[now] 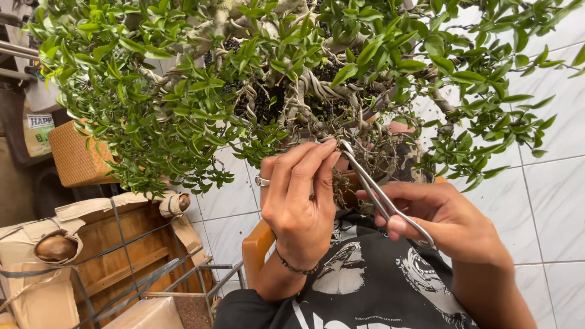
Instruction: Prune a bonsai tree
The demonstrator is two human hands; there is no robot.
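A bonsai tree [268, 79] with twisted pale branches and many small green leaves fills the upper half of the head view. My left hand [300, 201], with a ring and a bead bracelet, pinches a thin twig at the tree's lower edge with its fingertips. My right hand [448, 222] holds slim metal pliers [381, 195], whose tip reaches up to the same twig beside my left fingertips. Below the hands lies my black printed shirt [365, 280].
White tiled floor [548, 195] lies to the right and under the tree. A wooden piece wrapped in cardboard [91, 250] and a woven basket [76, 158] stand at the left. An orange wooden edge [256, 247] shows by my left wrist.
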